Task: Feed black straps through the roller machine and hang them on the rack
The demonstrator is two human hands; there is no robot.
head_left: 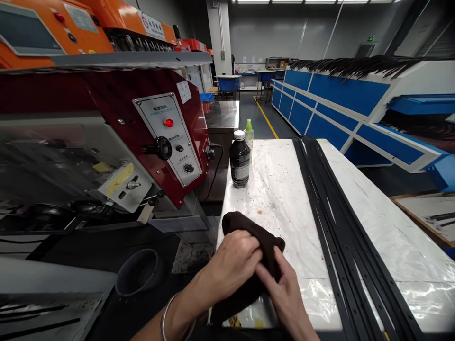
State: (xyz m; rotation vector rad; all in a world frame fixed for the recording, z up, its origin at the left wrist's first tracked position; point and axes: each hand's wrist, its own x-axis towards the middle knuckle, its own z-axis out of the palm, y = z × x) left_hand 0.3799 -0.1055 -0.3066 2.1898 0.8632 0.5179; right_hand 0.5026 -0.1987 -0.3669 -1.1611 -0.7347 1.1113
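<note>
The left hand [236, 255] has its grip curled onto the dark cloth [245, 223]; the right hand [286, 284], loosely bent, holds its edge — folded top slanting just beyond both.

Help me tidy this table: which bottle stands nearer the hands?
The dark bottle with the white cap; the green-topped bottle stands behind it, farther away.

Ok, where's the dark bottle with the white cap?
In the head view, the dark, white-capped bottle stands by the left edge of the white table, in front of the green-topped clear bottle, beyond the dark brown cloth.
</note>
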